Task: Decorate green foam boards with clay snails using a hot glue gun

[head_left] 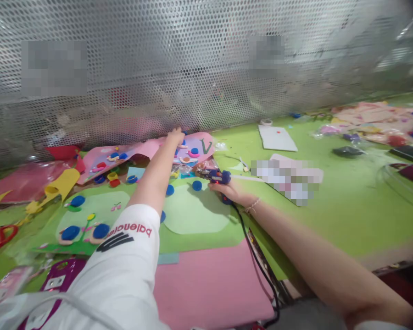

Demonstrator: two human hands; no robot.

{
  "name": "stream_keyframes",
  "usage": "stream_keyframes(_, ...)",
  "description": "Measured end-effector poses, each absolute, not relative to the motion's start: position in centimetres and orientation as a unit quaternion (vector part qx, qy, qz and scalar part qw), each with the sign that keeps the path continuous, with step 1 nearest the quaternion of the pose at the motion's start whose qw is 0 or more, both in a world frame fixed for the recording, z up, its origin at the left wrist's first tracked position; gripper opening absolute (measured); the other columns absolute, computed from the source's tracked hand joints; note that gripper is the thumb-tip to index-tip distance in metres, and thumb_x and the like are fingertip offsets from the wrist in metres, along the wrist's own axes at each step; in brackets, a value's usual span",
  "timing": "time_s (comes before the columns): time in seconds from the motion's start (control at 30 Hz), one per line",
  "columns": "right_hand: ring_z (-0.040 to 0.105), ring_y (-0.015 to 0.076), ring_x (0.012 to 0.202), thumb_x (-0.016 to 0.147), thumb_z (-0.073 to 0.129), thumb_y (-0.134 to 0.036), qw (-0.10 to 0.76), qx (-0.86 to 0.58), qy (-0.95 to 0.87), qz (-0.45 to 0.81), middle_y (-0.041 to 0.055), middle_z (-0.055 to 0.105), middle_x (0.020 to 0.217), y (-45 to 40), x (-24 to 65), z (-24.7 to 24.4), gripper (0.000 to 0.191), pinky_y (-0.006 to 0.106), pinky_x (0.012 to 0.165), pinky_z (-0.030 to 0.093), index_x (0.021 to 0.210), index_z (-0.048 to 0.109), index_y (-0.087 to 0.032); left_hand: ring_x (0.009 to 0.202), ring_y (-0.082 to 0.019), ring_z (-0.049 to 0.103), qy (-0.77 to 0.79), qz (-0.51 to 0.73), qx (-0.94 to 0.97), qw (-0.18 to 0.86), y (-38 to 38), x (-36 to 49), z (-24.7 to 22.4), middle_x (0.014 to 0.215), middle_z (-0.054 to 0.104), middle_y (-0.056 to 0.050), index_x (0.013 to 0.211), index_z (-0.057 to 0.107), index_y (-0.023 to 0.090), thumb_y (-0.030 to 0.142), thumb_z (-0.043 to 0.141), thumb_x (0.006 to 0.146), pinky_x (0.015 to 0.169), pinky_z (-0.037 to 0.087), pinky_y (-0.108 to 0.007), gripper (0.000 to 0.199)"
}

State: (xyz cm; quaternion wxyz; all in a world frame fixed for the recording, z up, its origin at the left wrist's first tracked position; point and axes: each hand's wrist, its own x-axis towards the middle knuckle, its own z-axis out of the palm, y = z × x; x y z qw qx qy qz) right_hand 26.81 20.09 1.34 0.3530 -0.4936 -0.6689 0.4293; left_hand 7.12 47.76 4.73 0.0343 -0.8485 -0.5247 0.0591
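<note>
Currently, I have my right hand (pixel 229 189) closed around the blue glue gun (pixel 220 176) near the pale green panel (pixel 199 213); my left hand (pixel 176 135), its grip unclear, is at the pink sheet (pixel 198 139).

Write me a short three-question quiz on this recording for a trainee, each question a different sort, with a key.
1. Which hand holds the glue gun?
a) left
b) right
c) both

2. True or false: the red scissors lie to the right of the glue gun.

3. Fill in the blank: the left hand is at the ____ sheet next to the mesh.

Key: 1 b, the right hand; 2 false, they lie at the far left; 3 pink.
</note>
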Motion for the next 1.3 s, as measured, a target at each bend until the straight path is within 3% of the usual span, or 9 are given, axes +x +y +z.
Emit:
stream_keyframes(0.13, 0.045, 0.0126, 0.052, 0.072, 0.058, -0.047, 0.351, -0.489, -0.678, 0.422, -0.0014, 0.05, 0.054, 20.1, 26.8, 1.5, 0.031, 0.027, 0.052, 0.037, 0.062, 0.051, -0.019, 0.132, -0.045, 0.028, -0.549, 0.06, -0.831, 0.066, 47.6, 7.5, 4.2, 0.144, 0.03, -0.029, 0.133, 0.05, 0.008, 0.041, 0.075, 0.069, 0.102, 0.031, -0.058, 0.076)
stream_keyframes(0.33, 0.043, 0.0122, 0.054, 0.071, 0.058, -0.049, 0.344, -0.496, -0.681, 0.416, -0.0011, 0.05, 0.056, 20.3, 26.6, 1.4, 0.032, 0.026, 0.053, 0.036, 0.064, 0.055, -0.018, 0.129, -0.039, 0.034, -0.552, 0.025, -0.828, 0.098, 46.2, 7.4, 4.5, 0.142, 0.036, -0.027, 0.14, 0.037, 0.006, 0.039, 0.07, 0.074, 0.102, 0.034, -0.052, 0.081)
stream_keyframes(0.5, 0.046, 0.0137, 0.058, 0.07, 0.058, -0.049, 0.357, -0.487, -0.683, 0.411, 0.0001, 0.052, 0.058, 20.5, 26.6, 1.3, 0.033, 0.027, 0.059, 0.039, 0.063, 0.056, -0.017, 0.123, -0.035, 0.041, -0.542, -0.025, -0.83, 0.128, 44.5, 6.8, 6.7, 0.133, 0.045, -0.024, 0.13, 0.048, 0.005, 0.017, 0.049, 0.085, 0.098, 0.038, -0.046, 0.047)
stream_keyframes(0.6, 0.047, 0.0139, 0.06, 0.069, 0.058, -0.045, 0.377, -0.473, -0.682, 0.412, 0.0, 0.052, 0.058, 20.6, 26.6, 1.1, 0.03, 0.027, 0.061, 0.039, 0.064, 0.058, -0.016, 0.122, -0.031, 0.043, -0.532, -0.084, -0.83, 0.142, 43.1, 6.3, 8.6, 0.127, 0.05, -0.021, 0.123, 0.054, 0.008, 0.017, 0.04, 0.09, 0.101, 0.036, -0.042, 0.037)
stream_keyframes(0.83, 0.047, 0.0128, 0.057, 0.069, 0.06, -0.042, 0.39, -0.484, -0.667, 0.412, -0.0001, 0.052, 0.057, 20.7, 26.4, 1.2, 0.028, 0.026, 0.058, 0.039, 0.064, 0.061, -0.014, 0.109, -0.027, 0.05, -0.487, -0.296, -0.816, 0.091, 36.0, 4.7, 11.5, 0.109, 0.057, -0.013, 0.098, 0.059, 0.014, 0.04, 0.066, 0.081, 0.099, 0.036, -0.038, 0.032)
stream_keyframes(1.03, 0.045, 0.013, 0.056, 0.068, 0.061, -0.041, 0.38, -0.506, -0.662, 0.402, 0.0012, 0.053, 0.056, 20.5, 26.3, 1.4, 0.028, 0.027, 0.058, 0.037, 0.062, 0.062, -0.014, 0.099, -0.026, 0.054, -0.47, -0.273, -0.835, 0.088, 25.7, 2.9, 11.8, 0.093, 0.057, -0.008, 0.081, 0.056, 0.015, 0.041, 0.063, 0.082, 0.092, 0.039, -0.038, 0.027)
stream_keyframes(1.3, 0.045, 0.0118, 0.05, 0.068, 0.058, -0.048, 0.397, -0.491, -0.654, 0.416, -0.0006, 0.049, 0.052, 17.8, 25.6, 2.7, 0.034, 0.027, 0.053, 0.039, 0.067, 0.06, -0.015, 0.094, -0.023, 0.059, -0.432, -0.279, -0.857, 0.035, 15.0, 1.1, 7.9, 0.091, 0.063, -0.007, 0.077, 0.055, 0.02, 0.033, 0.065, 0.082, 0.088, 0.046, -0.035, 0.017)
